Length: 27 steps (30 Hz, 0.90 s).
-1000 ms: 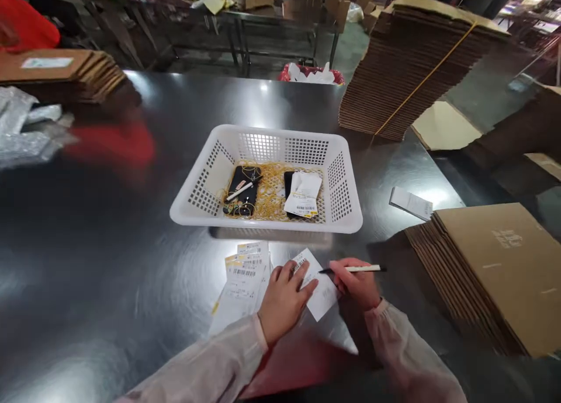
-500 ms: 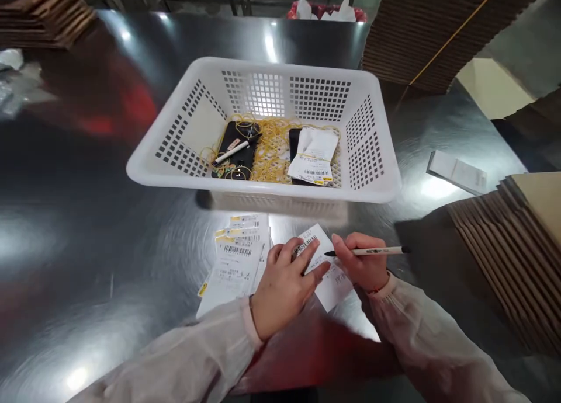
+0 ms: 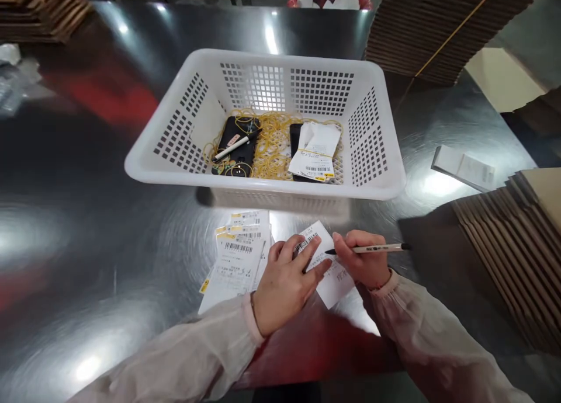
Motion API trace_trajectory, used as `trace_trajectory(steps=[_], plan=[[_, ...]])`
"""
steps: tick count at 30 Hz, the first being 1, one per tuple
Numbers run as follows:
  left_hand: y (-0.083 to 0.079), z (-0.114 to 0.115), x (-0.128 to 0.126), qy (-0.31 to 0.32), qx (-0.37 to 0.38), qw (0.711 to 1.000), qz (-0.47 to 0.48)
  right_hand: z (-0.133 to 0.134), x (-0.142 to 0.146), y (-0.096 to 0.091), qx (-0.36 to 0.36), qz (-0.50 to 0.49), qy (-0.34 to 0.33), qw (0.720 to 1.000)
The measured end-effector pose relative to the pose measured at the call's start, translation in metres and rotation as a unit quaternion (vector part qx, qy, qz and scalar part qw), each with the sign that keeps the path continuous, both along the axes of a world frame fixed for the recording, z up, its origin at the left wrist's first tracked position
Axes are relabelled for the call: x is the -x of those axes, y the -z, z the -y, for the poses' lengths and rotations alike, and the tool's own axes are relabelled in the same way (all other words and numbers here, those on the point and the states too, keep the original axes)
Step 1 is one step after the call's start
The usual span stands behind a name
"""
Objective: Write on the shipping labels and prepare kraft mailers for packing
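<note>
**Slip being marked, a few more waiting**

One barcode slip (image 3: 326, 263) is pinned flat on the steel table (image 3: 109, 228) by the left hand (image 3: 284, 283), fingers spread over its near-left part. A pen (image 3: 368, 249) is gripped in the closed fingers of the right hand (image 3: 363, 263), tip at the paper. Looks mid-job: a small fan of slips (image 3: 239, 257) just to the left is untouched for now. Farther off, the white basket (image 3: 377, 181) holds phones, rubber bands and a banded slip.
</note>
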<state>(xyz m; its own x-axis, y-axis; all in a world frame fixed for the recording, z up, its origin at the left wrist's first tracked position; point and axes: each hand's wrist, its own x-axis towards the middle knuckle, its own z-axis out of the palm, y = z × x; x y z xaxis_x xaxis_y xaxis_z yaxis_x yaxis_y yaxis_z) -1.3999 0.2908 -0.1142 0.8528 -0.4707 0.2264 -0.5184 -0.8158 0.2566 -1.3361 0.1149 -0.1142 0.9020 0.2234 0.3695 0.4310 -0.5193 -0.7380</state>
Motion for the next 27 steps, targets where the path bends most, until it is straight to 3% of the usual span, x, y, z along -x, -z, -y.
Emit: trace_trajectory(steps=[27], plan=[[-0.0009,-0.0003,0.0006,0.0,0.009,1.0,0.001,0.0018,-0.0012,-0.0038,0.013,-0.027,-0.006,1.0]])
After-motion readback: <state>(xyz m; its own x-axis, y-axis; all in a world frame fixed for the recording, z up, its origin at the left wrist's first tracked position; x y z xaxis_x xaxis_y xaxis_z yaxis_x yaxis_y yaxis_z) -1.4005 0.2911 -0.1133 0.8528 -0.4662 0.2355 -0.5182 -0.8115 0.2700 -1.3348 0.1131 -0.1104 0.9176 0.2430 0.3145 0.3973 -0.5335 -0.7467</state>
